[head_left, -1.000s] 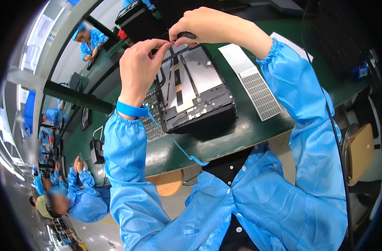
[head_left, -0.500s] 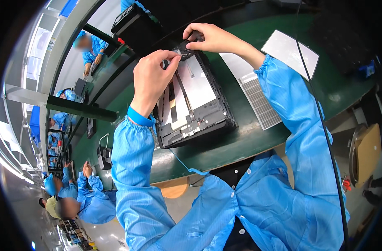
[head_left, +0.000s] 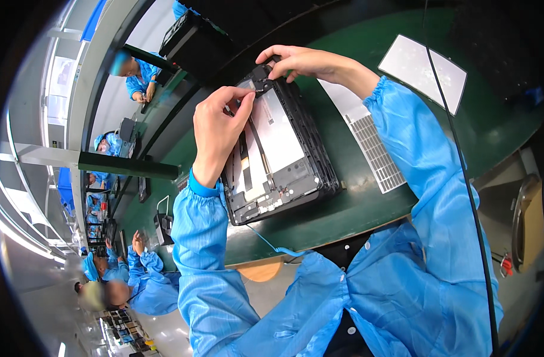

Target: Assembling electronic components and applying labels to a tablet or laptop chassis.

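Observation:
An opened flat electronic device (head_left: 284,140) lies in front of me, with a black frame, silver inner plates and dark strips running lengthwise. It rests on what look like further black housings stacked below it. At its far end, my left hand (head_left: 221,128) pinches thumb and forefinger together over the frame; what they hold is too small to make out. Beside it, my right hand (head_left: 313,64) curls its fingers around a small black part (head_left: 261,72) at the far corner. A blue band with a coiled cord (head_left: 287,251) circles my left wrist.
Right of the device lies a pale sheet with a printed grid (head_left: 376,152); farther off is a white panel (head_left: 424,72). A black cable (head_left: 456,140) hangs down on the right. A metal rack post (head_left: 84,119) stands left. Co-workers (head_left: 144,279) sit along the green bench (head_left: 337,205).
The view has shifted slightly, so the bench sits lower and farther right. My right hand has come down closer onto the device's far corner, while my left keeps its pinch there.

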Motion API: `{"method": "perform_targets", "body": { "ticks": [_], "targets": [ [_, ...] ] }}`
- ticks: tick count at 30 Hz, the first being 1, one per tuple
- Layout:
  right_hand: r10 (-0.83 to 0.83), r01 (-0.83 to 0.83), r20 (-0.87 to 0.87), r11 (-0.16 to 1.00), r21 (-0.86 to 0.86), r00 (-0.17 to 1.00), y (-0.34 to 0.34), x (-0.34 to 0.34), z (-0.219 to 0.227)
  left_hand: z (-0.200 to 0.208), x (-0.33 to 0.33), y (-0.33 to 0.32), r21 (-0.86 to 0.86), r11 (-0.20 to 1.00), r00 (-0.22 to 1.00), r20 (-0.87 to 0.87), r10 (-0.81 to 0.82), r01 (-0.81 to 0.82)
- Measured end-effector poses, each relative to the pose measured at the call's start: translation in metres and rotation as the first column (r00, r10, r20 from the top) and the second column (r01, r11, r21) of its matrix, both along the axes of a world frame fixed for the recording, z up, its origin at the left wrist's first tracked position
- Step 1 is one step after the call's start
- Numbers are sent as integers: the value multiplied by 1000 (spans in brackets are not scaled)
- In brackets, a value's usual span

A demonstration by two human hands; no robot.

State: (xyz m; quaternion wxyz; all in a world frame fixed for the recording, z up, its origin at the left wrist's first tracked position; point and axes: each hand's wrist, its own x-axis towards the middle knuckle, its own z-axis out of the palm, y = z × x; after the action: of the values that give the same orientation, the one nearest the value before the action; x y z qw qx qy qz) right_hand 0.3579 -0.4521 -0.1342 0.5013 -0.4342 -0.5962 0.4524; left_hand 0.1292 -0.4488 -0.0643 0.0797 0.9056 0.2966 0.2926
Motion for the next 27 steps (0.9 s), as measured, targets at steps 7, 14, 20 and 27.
{"method": "perform_targets", "body": {
  "ticks": [7,14,20,27],
  "targets": [
    [-26,20,-77,997,-79,997,-4,-8,-3,-8,3,1,36,998,999,-4,-45,45],
    [-82,82,-16,996,-24,996,-3,-9,4,-7,3,1,58,996,997,-12,-73,74],
    [-281,171,371,938,303,885,-16,6,23,-5,2,-4,83,996,999,-17,-43,44],
    [-478,332,623,878,344,619,-44,-27,33,-5,-7,-7,109,993,998,-13,-54,56]
  ]
}}
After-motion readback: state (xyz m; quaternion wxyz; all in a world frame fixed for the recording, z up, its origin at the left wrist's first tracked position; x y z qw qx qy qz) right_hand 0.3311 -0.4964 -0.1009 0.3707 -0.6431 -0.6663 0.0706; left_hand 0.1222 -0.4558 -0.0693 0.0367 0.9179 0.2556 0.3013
